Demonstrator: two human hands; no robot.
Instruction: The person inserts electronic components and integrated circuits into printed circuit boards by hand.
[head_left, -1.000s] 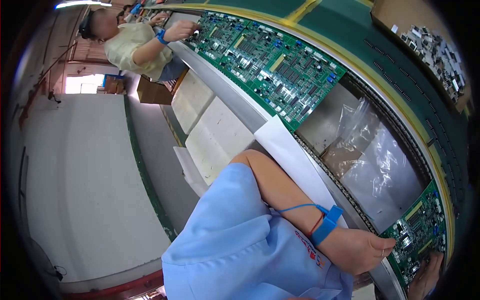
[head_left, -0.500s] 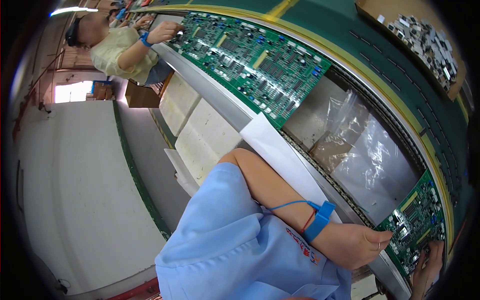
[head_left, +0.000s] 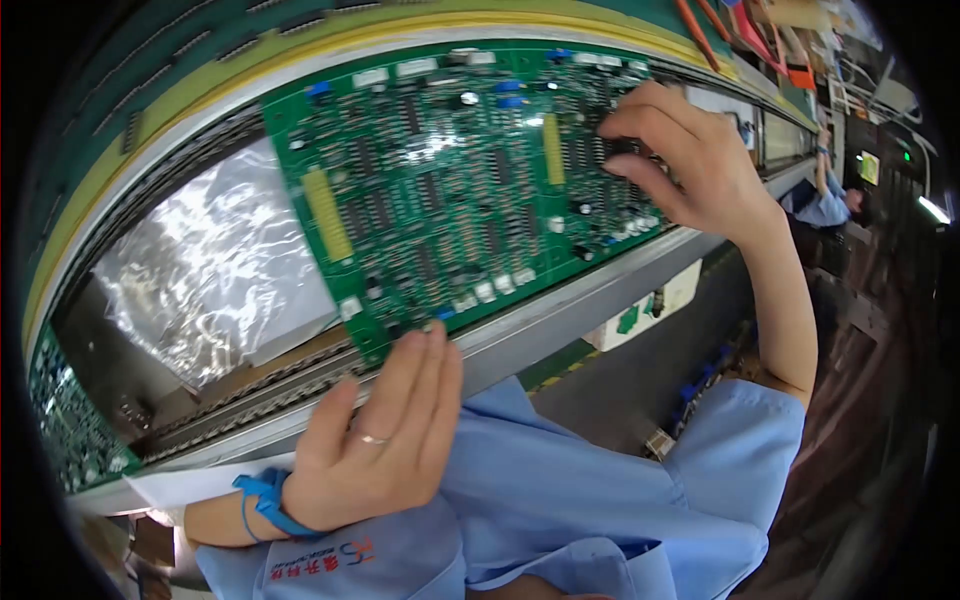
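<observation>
A large green circuit board [head_left: 470, 235], crowded with chips, white connectors and two yellow strips, lies across the conveyor rails in front of me. My right hand [head_left: 690, 160] reaches over the board's right part. Its thumb and bent fingers close around a small black chip [head_left: 625, 148]; whether the chip is seated cannot be made out. At the near left corner, my left hand [head_left: 385, 430] rests with fingers stretched out, fingertips at the board's lower edge beside a small blue part. A blue wrist strap [head_left: 268, 500] with a cord circles my left wrist.
Clear plastic bags [head_left: 215, 265] lie between the rails left of the board. Another green board [head_left: 75, 420] is at the far left. Rows of black chips [head_left: 240, 48] sit on the green surface beyond the rail. A metal rail [head_left: 560, 315] runs along the near side.
The view has swung to the right. Both hands are now over the larger part of a board; my left hand has gone from bent fingers to stretched ones.
</observation>
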